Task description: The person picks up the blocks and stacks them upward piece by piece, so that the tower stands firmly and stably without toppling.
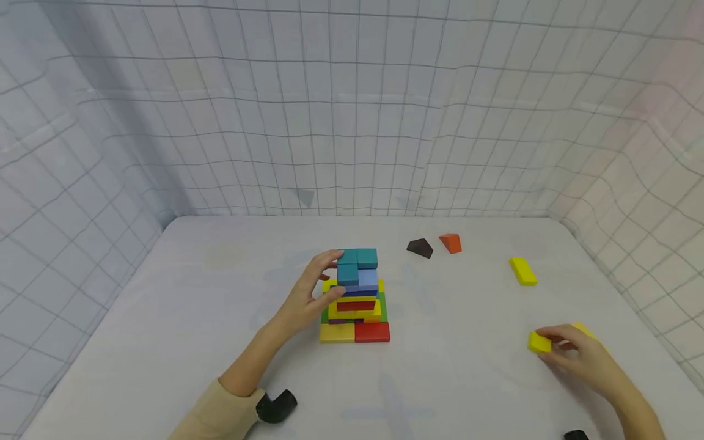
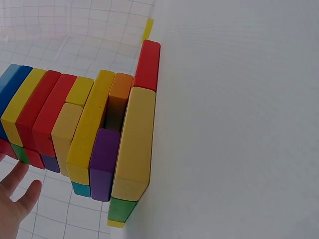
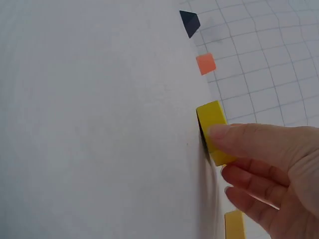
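A tower of colored wooden blocks [image 1: 357, 305] stands mid-table, with teal blocks [image 1: 367, 258] on top and a cream and a red block at its front base. My left hand [image 1: 299, 302] is at the tower's upper left side, thumb and fingers spread and fingertips right at the blocks. The left wrist view shows the tower's layers sideways, with a purple block [image 2: 104, 164] low down and part of the left hand [image 2: 17, 201] beside the stack. Off to the right, my right hand [image 1: 585, 360] pinches a small yellow block [image 3: 210, 119] between thumb and fingers.
A dark wedge-like block [image 1: 420, 247] and an orange triangular block [image 1: 451, 243] lie behind the tower to the right. One yellow block [image 1: 523, 271] lies farther right, and another [image 1: 584, 330] is partly hidden behind my right hand. Grid-patterned cloth [image 1: 379, 122] rises behind the white table.
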A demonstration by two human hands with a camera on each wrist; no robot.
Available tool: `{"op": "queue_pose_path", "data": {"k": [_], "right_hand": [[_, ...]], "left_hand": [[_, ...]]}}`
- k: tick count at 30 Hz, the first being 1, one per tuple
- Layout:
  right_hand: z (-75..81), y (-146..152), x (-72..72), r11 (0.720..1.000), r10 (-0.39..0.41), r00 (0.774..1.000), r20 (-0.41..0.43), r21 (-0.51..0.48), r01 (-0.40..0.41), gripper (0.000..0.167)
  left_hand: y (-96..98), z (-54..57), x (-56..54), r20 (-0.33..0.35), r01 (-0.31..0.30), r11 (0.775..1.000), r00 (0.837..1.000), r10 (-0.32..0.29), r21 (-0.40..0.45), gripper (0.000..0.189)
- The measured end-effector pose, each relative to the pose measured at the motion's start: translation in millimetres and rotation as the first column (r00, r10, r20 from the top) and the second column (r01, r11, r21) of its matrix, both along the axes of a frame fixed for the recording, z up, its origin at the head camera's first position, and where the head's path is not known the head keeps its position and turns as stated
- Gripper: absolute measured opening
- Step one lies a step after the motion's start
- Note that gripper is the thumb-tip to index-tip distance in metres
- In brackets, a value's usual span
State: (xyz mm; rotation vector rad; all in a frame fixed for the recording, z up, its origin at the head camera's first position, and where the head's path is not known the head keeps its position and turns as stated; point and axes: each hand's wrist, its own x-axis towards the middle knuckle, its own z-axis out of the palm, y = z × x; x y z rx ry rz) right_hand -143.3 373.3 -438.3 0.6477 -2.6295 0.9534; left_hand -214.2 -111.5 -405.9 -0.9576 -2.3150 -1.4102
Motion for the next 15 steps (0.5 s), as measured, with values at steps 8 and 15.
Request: {"op": "queue_pose_path", "data": {"k": [8, 15], "right_hand": [[37.6, -68.7, -31.1, 0.992, 0.125, 0.985, -0.123, 0.005, -0.125, 0.045], [77.5, -157.7, -48.2, 0.95, 0.302, 0.94, -0.161, -0.03, -0.311, 0.042]], "left_hand": [[0.2, 1.3, 1.4, 0.007, -0.007, 1.0, 1.0, 0.007, -0.006, 0.056], [0.8, 1.9, 2.3, 0.001, -0.015, 1.0, 1.0, 0.015, -0.014, 0.056]]}}
